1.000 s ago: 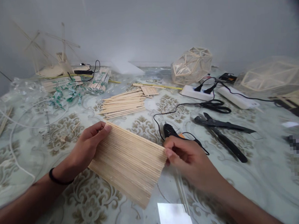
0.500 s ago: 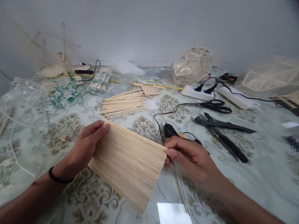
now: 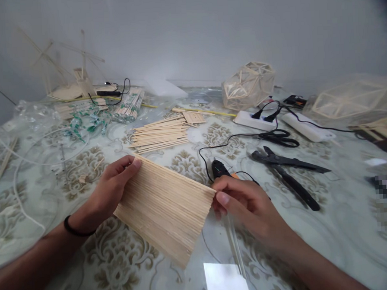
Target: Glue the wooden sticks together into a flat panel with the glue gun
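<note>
A panel of thin wooden sticks (image 3: pixel 171 211), laid side by side, is held slanted above the table. My left hand (image 3: pixel 116 183) grips its upper left corner, thumb on top and fingers partly hidden behind. At the upper right corner, the thumb and index finger of my right hand (image 3: pixel 245 203) pinch the stick ends along the edge. A black glue gun (image 3: pixel 220 168) lies just behind my right hand, partly covered by it. Clear glue sticks (image 3: pixel 235 246) rest on the table beneath that hand.
Loose sticks (image 3: pixel 160 133) lie beyond the panel. To the right are pliers-like black cutters (image 3: pixel 287 170), black scissors (image 3: pixel 279 138) and a white power strip (image 3: pixel 255 120) with cords. Stick-built frames (image 3: pixel 250 85) stand at the back; plastic wrappers (image 3: pixel 82 120) lie left.
The panel's lower edge has tipped up slightly. Both hands keep nearly the same places and their hold on it.
</note>
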Demonstrator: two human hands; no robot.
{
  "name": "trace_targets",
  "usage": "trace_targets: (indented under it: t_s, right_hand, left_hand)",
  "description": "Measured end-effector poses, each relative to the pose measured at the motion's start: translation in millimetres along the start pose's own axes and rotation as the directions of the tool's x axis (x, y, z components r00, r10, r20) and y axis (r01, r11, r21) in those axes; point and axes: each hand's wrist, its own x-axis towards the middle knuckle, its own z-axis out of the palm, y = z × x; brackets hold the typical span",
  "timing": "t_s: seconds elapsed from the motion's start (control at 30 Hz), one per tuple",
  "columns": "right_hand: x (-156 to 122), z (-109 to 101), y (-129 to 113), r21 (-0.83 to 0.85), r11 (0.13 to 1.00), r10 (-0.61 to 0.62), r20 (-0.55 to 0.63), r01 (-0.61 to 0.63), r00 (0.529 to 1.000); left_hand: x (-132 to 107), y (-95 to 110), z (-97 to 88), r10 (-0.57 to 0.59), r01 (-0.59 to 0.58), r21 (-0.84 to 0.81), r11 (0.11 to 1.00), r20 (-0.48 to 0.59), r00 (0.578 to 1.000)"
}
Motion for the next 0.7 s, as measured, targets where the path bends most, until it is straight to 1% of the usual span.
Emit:
trace_targets:
  t_s: [0.13, 0.3, 0.53, 0.6, 0.7]
  right_hand:
    - [1.0, 2.5, -0.6, -0.099, 0.994, 0.055, -0.009, -0.056, 0.998]
    - [3.8, 3.1, -0.3, -0.165, 0.985, 0.061, 0.008, -0.059, 0.998]
    - [4.0, 3.6, -3.3, -0.204, 0.979, 0.029, 0.006, -0.027, 1.000]
    - [3.4, 2.8, -4.1, -0.197, 0.980, 0.019, 0.014, -0.016, 1.000]
    - [2.9, 1.0, -3.6, -0.157, 0.988, 0.005, 0.029, -0.001, 1.000]
  left_hand:
    - [-3.5, 6.7, 3.0, 0.038, -0.036, 0.094, 0.995, -0.018, 0.999]
    - [-3.2, 9.6, 4.6, 0.026, -0.025, 0.099, 0.995, -0.009, 1.000]
    - [-1.9, 4.7, 3.0, 0.039, -0.041, 0.064, 0.997, 0.019, 0.999]
    - [-2.2, 4.2, 3.3, 0.030, -0.032, 0.053, 0.998, 0.030, 0.999]
    - [-3.1, 6.1, 4.5, 0.014, -0.015, 0.062, 0.998, 0.016, 1.000]
